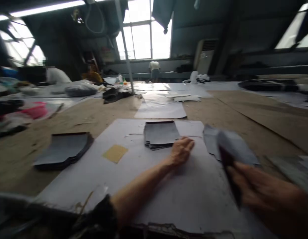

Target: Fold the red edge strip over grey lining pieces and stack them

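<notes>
As the right hand (255, 186) grips a dark piece (228, 159), its long axis slants forward-left.

Right hand (260, 189) and the dark piece (226, 157) it grips, both blurred.
The left sleeve (102, 215) is cut off by the bottom edge; a distant person (154, 69) is too small to make out.

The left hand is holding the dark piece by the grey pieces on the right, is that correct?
Wrong hand: the head view shows the right hand holding the dark piece by the grey pieces on the right; the left hand is beside the middle stack.
</notes>
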Tool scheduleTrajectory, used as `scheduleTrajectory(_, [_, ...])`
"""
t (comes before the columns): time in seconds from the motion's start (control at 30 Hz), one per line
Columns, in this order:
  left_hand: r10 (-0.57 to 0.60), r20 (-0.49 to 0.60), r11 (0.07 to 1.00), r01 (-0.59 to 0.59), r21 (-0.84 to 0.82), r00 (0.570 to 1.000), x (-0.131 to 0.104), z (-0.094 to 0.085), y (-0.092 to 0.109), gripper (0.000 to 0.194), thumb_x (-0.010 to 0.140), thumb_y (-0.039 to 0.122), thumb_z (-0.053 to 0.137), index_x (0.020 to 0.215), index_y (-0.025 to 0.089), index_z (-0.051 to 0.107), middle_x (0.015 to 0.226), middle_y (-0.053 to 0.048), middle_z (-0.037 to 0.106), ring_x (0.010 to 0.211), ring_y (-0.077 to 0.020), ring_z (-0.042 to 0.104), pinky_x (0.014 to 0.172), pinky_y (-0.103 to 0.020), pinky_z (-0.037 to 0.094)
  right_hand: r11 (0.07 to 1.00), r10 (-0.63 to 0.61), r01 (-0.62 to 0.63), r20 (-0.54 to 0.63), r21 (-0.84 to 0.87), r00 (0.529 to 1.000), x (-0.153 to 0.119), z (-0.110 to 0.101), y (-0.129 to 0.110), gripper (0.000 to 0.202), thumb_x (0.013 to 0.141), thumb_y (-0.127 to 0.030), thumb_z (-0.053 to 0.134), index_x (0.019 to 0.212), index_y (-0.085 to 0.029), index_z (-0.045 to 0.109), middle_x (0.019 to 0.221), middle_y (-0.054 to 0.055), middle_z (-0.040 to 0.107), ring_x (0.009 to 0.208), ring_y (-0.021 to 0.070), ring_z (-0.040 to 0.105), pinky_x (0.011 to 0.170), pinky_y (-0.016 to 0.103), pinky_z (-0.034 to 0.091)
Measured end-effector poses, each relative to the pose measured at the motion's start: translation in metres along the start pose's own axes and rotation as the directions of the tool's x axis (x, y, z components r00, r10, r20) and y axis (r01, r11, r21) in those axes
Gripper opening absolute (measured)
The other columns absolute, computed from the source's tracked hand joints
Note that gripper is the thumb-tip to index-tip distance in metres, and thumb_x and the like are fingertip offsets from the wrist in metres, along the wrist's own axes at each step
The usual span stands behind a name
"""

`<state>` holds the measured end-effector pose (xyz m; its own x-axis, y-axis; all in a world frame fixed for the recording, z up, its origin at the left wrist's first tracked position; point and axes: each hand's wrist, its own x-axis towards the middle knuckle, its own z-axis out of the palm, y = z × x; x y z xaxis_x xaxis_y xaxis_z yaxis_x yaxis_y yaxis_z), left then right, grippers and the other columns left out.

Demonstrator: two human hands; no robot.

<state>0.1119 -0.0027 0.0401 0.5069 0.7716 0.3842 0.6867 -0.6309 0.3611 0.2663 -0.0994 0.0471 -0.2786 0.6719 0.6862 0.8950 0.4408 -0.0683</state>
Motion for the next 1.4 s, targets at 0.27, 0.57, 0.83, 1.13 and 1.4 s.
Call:
scheduleTrajectory(0.27, [-0.18, -0.026, 0.967, 0.172, -0.189, 0.983, -0.067, -0.046, -0.059, 0.018, 0.081, 0.024, 0.054, 0.094, 0.016, 0.064, 0.096, -0.004, 0.062, 0.085, -0.0155, 0.059, 0.076, -0.026, 0.048, 0.938, -0.227, 0.184, 0.121, 0.294, 0.966, -0.012, 0.047, -0.105, 0.019, 0.067, -0.002, 0.042, 0.068, -0.014, 0.056, 0.056, 0.003, 0.055, 0.045, 0.0157, 0.049, 0.041, 0.029, 0.03])
scheduleTrajectory(0.57, [0.023, 0.131, 1.0, -0.025, 0.018, 0.991, -0.073, -0.032, -0.061, 0.035, 0.07, 0.017, 0.065, 0.105, 0.019, 0.06, 0.104, -0.006, 0.059, 0.1, -0.0247, 0.051, 0.088, -0.042, 0.041, 0.973, -0.075, 0.015, 0.252, 0.231, 0.965, 0.018, 0.043, -0.066, 0.01, 0.075, -0.023, 0.064, 0.08, -0.014, 0.062, 0.08, 0.007, 0.065, 0.073, 0.0183, 0.058, 0.062, 0.026, 0.043])
scheduleTrajectory(0.83, [0.098, 0.161, 0.993, -0.107, 0.043, 0.982, -0.066, -0.031, -0.063, 0.032, 0.074, 0.016, 0.062, 0.105, 0.019, 0.059, 0.098, -0.006, 0.057, 0.093, -0.0219, 0.05, 0.084, -0.04, 0.043, 1.0, -0.011, 0.02, 0.474, -0.013, 0.88, 0.026, 0.056, -0.015, 0.017, 0.072, -0.02, 0.068, 0.089, -0.015, 0.065, 0.086, 0.007, 0.065, 0.086, 0.0201, 0.056, 0.073, 0.027, 0.045])
scheduleTrajectory(1.13, [0.351, -0.023, 0.931, -0.352, -0.102, 0.936, -0.069, -0.026, -0.074, 0.024, 0.085, 0.013, 0.046, 0.098, 0.021, 0.065, 0.079, -0.004, 0.053, 0.077, -0.0147, 0.047, 0.07, -0.029, 0.045, 0.981, -0.183, 0.165, 0.209, 0.102, 0.961, 0.011, 0.057, -0.011, 0.018, 0.081, -0.009, 0.052, 0.088, -0.016, 0.066, 0.076, 0.004, 0.062, 0.074, 0.0159, 0.051, 0.064, 0.025, 0.04])
scheduleTrajectory(1.4, [0.465, 0.022, 0.885, -0.464, -0.024, 0.885, -0.07, -0.026, -0.077, 0.034, 0.084, 0.005, 0.036, 0.097, 0.019, 0.064, 0.081, -0.005, 0.053, 0.075, -0.0144, 0.044, 0.07, -0.028, 0.045, 0.952, -0.304, 0.305, 0.178, 0.023, 0.936, 0.005, 0.055, -0.017, 0.026, 0.087, -0.008, 0.039, 0.091, -0.012, 0.065, 0.076, 0.006, 0.061, 0.071, 0.0174, 0.045, 0.063, 0.029, 0.037])
